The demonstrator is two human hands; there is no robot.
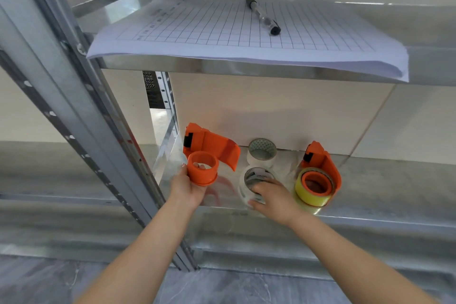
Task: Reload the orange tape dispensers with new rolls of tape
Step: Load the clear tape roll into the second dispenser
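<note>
On the lower metal shelf [370, 207], my left hand [186, 186] grips an empty orange tape dispenser [209, 153] by its round orange hub, fingers inside the hub. To its right, my right hand [274, 196] closes on a clear tape roll [256, 179] lying flat, fingers in its core and thumb on the outer rim. Behind it stands a second clear tape roll [262, 153] by the white back wall. At the right sits another orange dispenser [320, 175] with a yellowish tape roll on its hub.
An upper metal shelf [271, 70] overhangs the work area, bearing gridded paper sheets [234, 32] and a black pen [264, 15]. A slotted metal upright [81, 106] runs diagonally at the left. Grey floor lies below.
</note>
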